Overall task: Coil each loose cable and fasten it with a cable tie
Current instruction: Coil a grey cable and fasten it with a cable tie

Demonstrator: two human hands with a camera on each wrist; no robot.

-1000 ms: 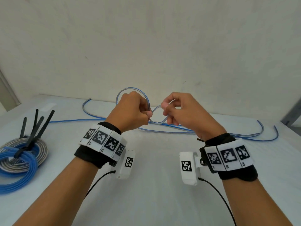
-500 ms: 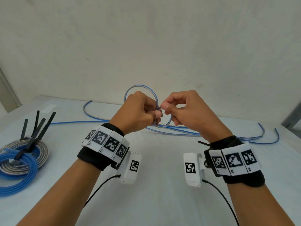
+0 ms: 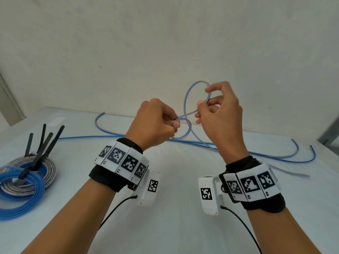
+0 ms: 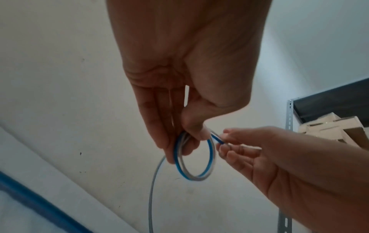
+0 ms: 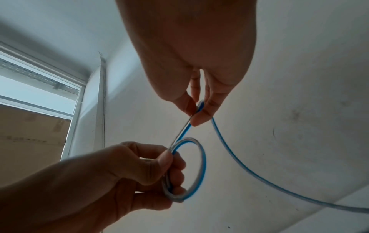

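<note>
Since half a second ago, our right hand [image 3: 219, 109] has risen and moved away to the right of our left hand [image 3: 153, 125], drawing a new, bigger loop of the cable [image 3: 185, 107] up in front of the wall [image 3: 165, 43]. Before, both hands were close together around one small loop.

We hold the blue and grey cable in the air above the table [image 3: 174, 180]. Our left hand grips a small round coil [image 4: 194, 159] of it; the thumb presses the turns against the curled fingers [image 4: 159, 126], and in the left wrist view we count about two turns. Our right hand pinches the cable between thumb and forefinger, just beside the coil, while the other fingers are loosely bent. In the right wrist view the pinch [image 5: 197, 113] sits a little above the coil [image 5: 187, 170], and the cable runs from it down to the table.

The loose rest of the cable lies in long curves along the far edge of the table, from left to right, near the wall.

At the left side of the table lie finished coils [image 3: 22, 176], blue and grey, touching each other. Black cable ties [image 3: 44, 143] hold them, with the ends standing up.
</note>
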